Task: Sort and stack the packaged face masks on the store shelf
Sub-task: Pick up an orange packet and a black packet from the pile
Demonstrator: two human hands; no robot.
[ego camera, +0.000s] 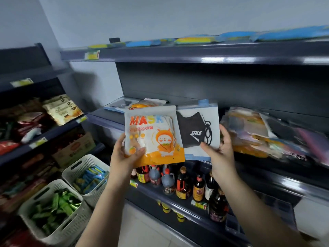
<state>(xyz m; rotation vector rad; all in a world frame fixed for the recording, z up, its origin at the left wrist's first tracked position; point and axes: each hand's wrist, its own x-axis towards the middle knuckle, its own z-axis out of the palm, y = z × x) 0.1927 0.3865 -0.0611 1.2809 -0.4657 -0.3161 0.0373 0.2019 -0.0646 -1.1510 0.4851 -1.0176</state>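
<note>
While both packs are held up side by side in front of the middle shelf (106,115), the orange mask pack (153,135) sits in the left hand (127,155), thumb and fingers pinching its lower left corner, likely so its front can be compared. It reads "MASK" above a cartoon figure. The right hand (219,148) pinches the lower right corner of the black mask pack (196,129), printed "UKE". A loose, unsorted pile of packs (263,132) lies toward the shelf's right end; bottles (181,184) stand on the shelf below.

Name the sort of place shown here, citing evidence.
Probably a small shop: tiered shelves with price tags, rows of sauce bottles, baskets of wrapped goods, and packaged masks in hand.
</note>
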